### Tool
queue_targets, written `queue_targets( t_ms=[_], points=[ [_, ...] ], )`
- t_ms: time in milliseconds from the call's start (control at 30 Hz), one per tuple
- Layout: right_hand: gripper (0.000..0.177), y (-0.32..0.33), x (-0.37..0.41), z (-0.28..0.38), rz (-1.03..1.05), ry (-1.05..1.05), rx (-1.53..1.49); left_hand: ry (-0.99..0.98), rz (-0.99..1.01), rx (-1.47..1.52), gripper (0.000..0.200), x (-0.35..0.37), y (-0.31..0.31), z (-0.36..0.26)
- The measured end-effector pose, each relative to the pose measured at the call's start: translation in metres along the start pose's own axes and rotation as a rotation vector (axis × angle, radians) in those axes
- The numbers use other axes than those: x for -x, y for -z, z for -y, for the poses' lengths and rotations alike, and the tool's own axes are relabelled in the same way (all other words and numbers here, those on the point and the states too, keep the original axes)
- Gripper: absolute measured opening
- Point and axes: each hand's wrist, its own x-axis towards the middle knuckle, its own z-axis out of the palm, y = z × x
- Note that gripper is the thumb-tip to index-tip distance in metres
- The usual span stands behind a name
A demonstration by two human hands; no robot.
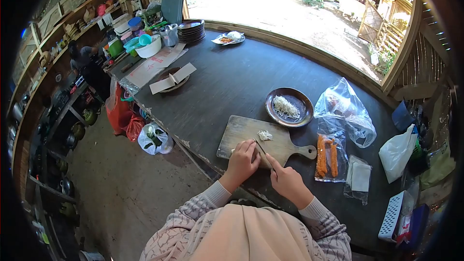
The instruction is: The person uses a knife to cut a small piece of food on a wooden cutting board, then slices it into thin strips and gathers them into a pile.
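Observation:
A wooden cutting board (241,130) with a handle lies near the front edge of the dark table. My right hand (289,182) is closed round a knife (263,152), its blade angled over the board. Beside the blade, my left hand (243,162) is closed on a pale piece of food, mostly hidden under the fingers. A small heap of pale shreds (265,135) sits on the board just beyond the knife tip. Behind the board, a brown plate (271,94) holds more pale shreds (286,108).
Right of the board lie a bag of orange sticks (327,158), a clear plastic bag (345,108) and a white packet (359,176). Stacked plates (191,31), a white tub (149,47) and cardboard (157,66) stand back left. A person (89,60) is far left.

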Motion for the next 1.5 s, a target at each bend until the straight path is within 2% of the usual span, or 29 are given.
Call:
queue_targets(
  t_ms=[467,667,1000,1500],
  points=[
    [0.057,0.008,-0.006,0.003,0.032,-0.019,-0.019,-0.012,-0.013,-0.012,0.036,-0.002,0.0,-0.001],
    [0.052,0.019,0.004,-0.002,0.045,-0.014,-0.155,-0.029,-0.035,-0.019,0.038,0.0,-0.003,0.002],
    [0.056,-0.003,-0.005,-0.001,0.02,-0.038,-0.148,0.005,-0.018,0.024,0.037,0.001,-0.001,0.001],
    [0.057,0.005,-0.001,0.005,0.017,-0.017,-0.114,0.006,-0.006,0.009,0.036,0.0,0.0,0.002]
  ],
)
